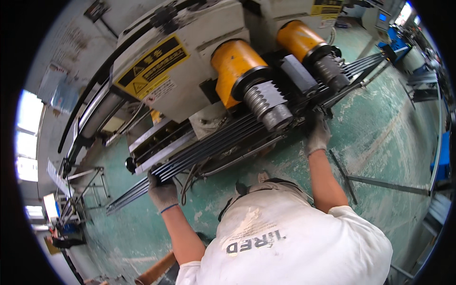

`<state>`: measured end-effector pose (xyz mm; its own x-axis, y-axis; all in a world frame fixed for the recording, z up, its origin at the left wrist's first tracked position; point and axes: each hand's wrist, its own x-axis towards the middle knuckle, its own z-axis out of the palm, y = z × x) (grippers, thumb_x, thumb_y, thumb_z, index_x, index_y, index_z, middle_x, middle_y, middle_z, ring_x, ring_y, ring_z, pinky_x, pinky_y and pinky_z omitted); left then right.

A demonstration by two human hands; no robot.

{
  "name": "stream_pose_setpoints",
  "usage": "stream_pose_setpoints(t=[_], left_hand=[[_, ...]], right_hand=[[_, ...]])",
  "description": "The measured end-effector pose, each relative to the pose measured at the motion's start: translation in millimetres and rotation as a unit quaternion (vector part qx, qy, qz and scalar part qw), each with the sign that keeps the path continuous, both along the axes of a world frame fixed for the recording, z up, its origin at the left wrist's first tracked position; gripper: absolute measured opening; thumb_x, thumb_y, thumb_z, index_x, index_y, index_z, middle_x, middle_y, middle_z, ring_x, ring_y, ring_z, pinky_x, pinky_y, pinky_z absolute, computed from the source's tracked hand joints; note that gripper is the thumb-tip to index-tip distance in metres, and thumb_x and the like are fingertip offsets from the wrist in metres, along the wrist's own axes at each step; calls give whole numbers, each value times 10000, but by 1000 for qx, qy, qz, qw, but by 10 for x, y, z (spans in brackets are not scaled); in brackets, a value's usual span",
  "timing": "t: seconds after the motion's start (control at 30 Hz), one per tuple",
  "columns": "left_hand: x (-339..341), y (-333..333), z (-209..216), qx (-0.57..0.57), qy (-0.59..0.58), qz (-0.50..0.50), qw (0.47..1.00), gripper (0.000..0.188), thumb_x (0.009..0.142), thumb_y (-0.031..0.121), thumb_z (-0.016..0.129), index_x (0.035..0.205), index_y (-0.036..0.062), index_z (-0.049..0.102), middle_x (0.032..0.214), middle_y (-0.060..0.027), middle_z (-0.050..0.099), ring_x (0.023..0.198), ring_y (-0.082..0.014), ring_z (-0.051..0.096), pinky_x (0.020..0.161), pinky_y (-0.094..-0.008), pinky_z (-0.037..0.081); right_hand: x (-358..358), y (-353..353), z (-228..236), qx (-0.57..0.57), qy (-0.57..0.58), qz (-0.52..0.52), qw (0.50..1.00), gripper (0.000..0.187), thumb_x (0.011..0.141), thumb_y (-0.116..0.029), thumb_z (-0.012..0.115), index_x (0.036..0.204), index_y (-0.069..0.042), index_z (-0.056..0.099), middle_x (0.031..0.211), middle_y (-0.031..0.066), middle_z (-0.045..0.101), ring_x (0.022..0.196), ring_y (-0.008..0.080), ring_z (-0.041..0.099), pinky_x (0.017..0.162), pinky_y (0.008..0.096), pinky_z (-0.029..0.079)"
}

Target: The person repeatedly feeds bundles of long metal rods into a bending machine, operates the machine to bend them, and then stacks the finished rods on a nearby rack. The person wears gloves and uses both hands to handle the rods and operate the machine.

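Note:
A bundle of long, thin dark metal bars runs slantwise through a machine, from the lower left to the upper right. My left hand, in a grey work glove, is closed around the bars near their left end. My right hand, gloved too, reaches up to the near side of the machine, below the bars. Its fingers look curled there, but dark parts and shade hide what they grip. Two orange cylinders with ribbed metal ends stick out just above the bars, between my hands.
The pale machine body with a yellow and black warning label fills the far side. A hose hangs beside my left hand. A metal stand is on the green floor at right, and a frame stands at left.

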<state>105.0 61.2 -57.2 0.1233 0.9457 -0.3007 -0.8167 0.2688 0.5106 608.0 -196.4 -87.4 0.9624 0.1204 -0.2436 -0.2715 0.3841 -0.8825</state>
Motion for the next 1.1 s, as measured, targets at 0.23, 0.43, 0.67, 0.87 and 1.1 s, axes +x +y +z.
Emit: stream_pose_setpoints(t=[0.23,0.43,0.67,0.87,1.1], left_hand=[[469,-266,81,-12,22,4,1000,368,1172,320,578,1299,15,738,1289,-151,778,1269,-328,702,1165,-510,538],[674,-432,254,-24,15,-42,999,360,1148,327,623,1331,32,720,1325,-137,769,1280,-337,691,1174,-530,520],[-430,-98,308,-45,-37,51,997,310,1120,257,651,1292,6,706,1351,-174,750,1305,-370,676,1223,-546,492],[-2667,644,-52,14,-49,108,993,382,1126,330,622,1284,-3,721,1309,-178,779,1282,-372,710,1205,-565,518],[-4169,1043,-79,-46,70,221,972,357,1164,347,568,1353,73,696,1331,-154,764,1240,-387,731,1102,-575,596]], right_hand=[[-180,-282,-560,-99,35,42,994,524,1104,-345,731,1464,32,675,1384,116,750,1198,246,724,1078,384,558],[-338,-355,-909,-200,-6,188,962,645,1067,-419,792,1514,24,650,1402,98,731,1220,231,689,1069,377,531],[-794,-672,-1153,-301,49,253,918,387,1084,-339,755,1322,-34,748,1126,49,780,945,161,724,784,314,561],[-1200,-1210,-1984,-342,118,229,903,309,1062,-370,776,1201,-94,766,973,55,801,761,172,716,612,321,502],[-2215,-1108,-2074,-361,141,216,896,312,1066,-296,755,1233,-33,753,971,83,795,770,208,722,609,360,535]])
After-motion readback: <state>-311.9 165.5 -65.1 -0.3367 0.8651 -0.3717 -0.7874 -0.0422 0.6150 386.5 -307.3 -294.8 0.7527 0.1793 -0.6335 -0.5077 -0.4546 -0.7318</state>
